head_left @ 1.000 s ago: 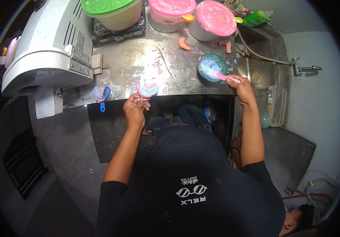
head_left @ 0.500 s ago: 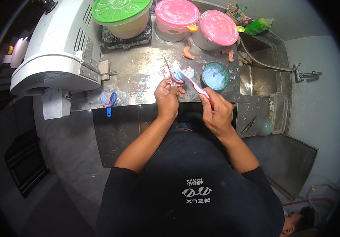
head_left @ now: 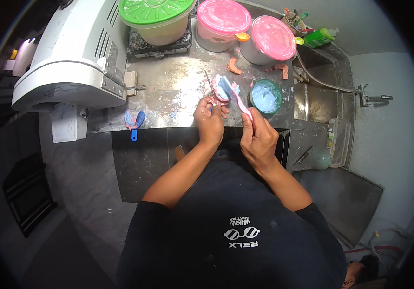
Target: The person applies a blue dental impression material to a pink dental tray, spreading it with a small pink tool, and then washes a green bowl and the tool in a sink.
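Observation:
My left hand (head_left: 210, 120) is closed around a dental impression (head_left: 220, 91) filled with pink material, its tray mostly hidden by my fingers. With my right hand (head_left: 260, 139) I grip a pink-handled spatula (head_left: 239, 102). Its blade, coated in pale blue paste, lies on the impression. Right of the impression sits a green mixing bowl (head_left: 280, 98) holding pale blue paste (head_left: 264, 91). Over to the left, a blue impression tray (head_left: 134, 136) with pink and pale blue material rests near the counter's front edge. A thin metal tool (head_left: 207, 77) shows beside the impression, partly hidden.
Along the back stand a green-lidded tub (head_left: 156, 33) and two pink-lidded tubs (head_left: 219, 36) (head_left: 270, 41). Orange-pink curved pieces (head_left: 234, 66) lie before them. A white machine (head_left: 67, 62) occupies the left; a sink (head_left: 315, 103) with a tap (head_left: 375, 98) is right.
The spatula has tilted more upright, its blade pressed onto the impression. My right hand has shifted slightly left and down. The whole view has shifted a little.

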A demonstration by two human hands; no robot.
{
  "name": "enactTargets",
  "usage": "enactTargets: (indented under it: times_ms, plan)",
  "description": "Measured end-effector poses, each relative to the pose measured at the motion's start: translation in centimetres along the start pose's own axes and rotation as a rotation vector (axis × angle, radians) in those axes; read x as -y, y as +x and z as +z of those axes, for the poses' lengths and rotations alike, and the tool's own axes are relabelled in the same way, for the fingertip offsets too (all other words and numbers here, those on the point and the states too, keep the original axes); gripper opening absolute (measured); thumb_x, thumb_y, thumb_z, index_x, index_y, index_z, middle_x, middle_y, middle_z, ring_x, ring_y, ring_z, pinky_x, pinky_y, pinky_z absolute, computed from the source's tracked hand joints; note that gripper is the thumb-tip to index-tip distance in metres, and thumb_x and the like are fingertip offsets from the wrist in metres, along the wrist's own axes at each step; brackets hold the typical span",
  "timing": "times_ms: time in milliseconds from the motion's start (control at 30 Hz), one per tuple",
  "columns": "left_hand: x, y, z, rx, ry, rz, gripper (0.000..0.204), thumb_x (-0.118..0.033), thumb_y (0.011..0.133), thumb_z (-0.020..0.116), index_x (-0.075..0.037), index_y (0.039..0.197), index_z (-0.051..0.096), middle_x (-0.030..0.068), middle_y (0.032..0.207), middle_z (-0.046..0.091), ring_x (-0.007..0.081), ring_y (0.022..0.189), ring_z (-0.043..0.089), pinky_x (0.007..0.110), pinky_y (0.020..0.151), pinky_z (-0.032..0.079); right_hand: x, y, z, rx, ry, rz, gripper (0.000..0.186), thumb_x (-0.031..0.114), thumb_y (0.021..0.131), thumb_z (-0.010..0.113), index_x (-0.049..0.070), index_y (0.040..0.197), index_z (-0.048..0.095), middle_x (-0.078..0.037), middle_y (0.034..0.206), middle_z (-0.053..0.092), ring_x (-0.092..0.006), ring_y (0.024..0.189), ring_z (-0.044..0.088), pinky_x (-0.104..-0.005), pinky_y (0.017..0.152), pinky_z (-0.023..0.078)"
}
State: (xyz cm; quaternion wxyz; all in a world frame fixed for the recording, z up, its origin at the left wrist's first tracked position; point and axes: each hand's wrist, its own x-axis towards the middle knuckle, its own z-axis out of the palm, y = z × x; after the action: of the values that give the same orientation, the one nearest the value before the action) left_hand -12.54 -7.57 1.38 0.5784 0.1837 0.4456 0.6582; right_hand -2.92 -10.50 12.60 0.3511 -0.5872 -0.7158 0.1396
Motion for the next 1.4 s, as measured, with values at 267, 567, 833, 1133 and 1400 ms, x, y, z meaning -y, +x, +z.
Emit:
enactTargets:
  times_ms: [267,567,833,1133,1400]
  plan:
    - [0.4,0.0,-0.8,0.043,-0.074,-0.088,0.005,0.005,0.093,0.051,0.002,0.096,0.053,0.015,0.089,0.065,0.0168,0.067,0.061,0.025,0.057,0.046,0.6,0.6,-1.0,0.027,0.016,0.113,0.008,0.005,0.09,0.061,-0.002,0.093,0.063,-0.018,0.066,0.056,-0.0288,0.054,0.057,-0.037,0.051,0.044]
    - [-1.0,-1.6,-8.9,0.102,-0.279,-0.334,0.019,-0.002,0.09,0.055,0.003,0.109,0.054,0.0135,0.091,0.064,0.0196,0.069,0.059,0.03,0.06,0.045,-6.8,2.1,-6.8,-0.115,-0.016,0.425,0.024,0.019,0.093,0.066,-0.002,0.103,0.069,0.0,0.073,0.06,-0.0069,0.068,0.051,-0.0234,0.062,0.042]
    - [1.2,-3.7,-16.4,-0.132,-0.119,-0.426,0.006,0.002,0.089,0.053,0.002,0.093,0.058,0.0149,0.085,0.065,0.0203,0.063,0.058,0.03,0.055,0.046,-13.7,1.4,-6.7,-0.047,-0.254,0.486,0.029,0.024,0.09,0.068,-0.002,0.102,0.07,-0.009,0.075,0.066,-0.0142,0.069,0.059,-0.0309,0.067,0.048]
    - [1.1,-3.7,-15.9,-0.066,-0.085,-0.315,0.005,0.001,0.089,0.053,0.003,0.094,0.055,0.0164,0.085,0.065,0.0198,0.061,0.06,0.029,0.055,0.048,-14.7,1.3,-7.2,0.057,-0.283,0.382,0.028,0.025,0.09,0.066,0.0,0.102,0.07,-0.017,0.075,0.067,-0.0224,0.068,0.063,-0.0345,0.066,0.049]
    - [0.8,-3.5,-16.3,-0.031,-0.035,-0.243,0.008,-0.004,0.093,0.057,0.003,0.098,0.057,0.0146,0.087,0.066,0.0188,0.066,0.061,0.028,0.057,0.049,-15.1,1.4,-4.6,0.16,-0.428,0.247,0.019,0.016,0.087,0.066,0.001,0.099,0.069,-0.022,0.076,0.065,-0.0362,0.067,0.064,-0.0401,0.061,0.048]
